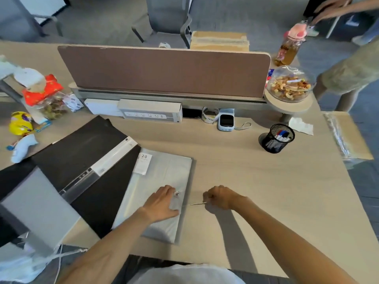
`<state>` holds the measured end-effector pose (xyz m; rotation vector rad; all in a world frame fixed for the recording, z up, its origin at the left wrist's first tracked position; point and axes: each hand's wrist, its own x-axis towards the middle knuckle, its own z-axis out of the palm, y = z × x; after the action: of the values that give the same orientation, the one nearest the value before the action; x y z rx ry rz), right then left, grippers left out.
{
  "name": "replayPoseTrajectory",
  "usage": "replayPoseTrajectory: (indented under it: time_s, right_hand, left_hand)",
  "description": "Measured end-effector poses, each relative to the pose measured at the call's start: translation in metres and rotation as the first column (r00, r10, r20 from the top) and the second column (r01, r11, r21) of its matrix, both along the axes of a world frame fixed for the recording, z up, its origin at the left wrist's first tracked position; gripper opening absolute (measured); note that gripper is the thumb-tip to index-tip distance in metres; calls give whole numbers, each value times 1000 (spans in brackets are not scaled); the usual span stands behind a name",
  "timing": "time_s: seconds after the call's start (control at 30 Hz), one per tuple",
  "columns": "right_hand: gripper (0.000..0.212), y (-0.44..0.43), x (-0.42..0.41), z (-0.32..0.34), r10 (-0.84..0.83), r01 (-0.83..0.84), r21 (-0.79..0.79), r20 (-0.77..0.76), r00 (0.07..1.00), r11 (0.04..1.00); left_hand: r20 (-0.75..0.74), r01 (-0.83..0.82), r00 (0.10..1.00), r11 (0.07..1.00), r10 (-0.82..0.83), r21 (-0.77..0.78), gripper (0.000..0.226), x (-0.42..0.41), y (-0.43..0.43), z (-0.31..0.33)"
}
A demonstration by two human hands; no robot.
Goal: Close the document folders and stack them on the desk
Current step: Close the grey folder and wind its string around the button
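Note:
A translucent grey document folder (162,177) lies flat on the desk (256,181), with a white "20" label at its top left corner and a round clasp button near its right edge. My left hand (163,202) presses flat on the folder beside the button. My right hand (220,196) is just right of the folder, fingers pinched on the thin closure string (198,204), pulled taut toward the right. A black binder folder (82,152) lies open to the left, its clear spine strip showing, partly under the grey folder.
A mesh pen cup (275,138) stands at the right. A power strip box (151,111), tape roll and small device sit along the brown divider (164,70). Toys and snacks crowd the left edge; a snack bowl (291,85) sits far right. Another person stands at the upper right.

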<state>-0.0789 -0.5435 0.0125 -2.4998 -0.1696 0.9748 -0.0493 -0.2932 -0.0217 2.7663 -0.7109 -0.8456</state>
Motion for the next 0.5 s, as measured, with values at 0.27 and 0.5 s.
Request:
replayPoseTrajectory:
  time_s: [0.27,0.5]
  right_hand:
    - [34,-8,11,30,-299,344,388,-174,938,855]
    - [21,16,23,43,-223,295,455,-206,953,840]
  left_hand:
    - [99,-198,975,980,199,-21,67,-9,-46,-17]
    - [99,-239,965,969,245,-67,71,-6,-43,-23]
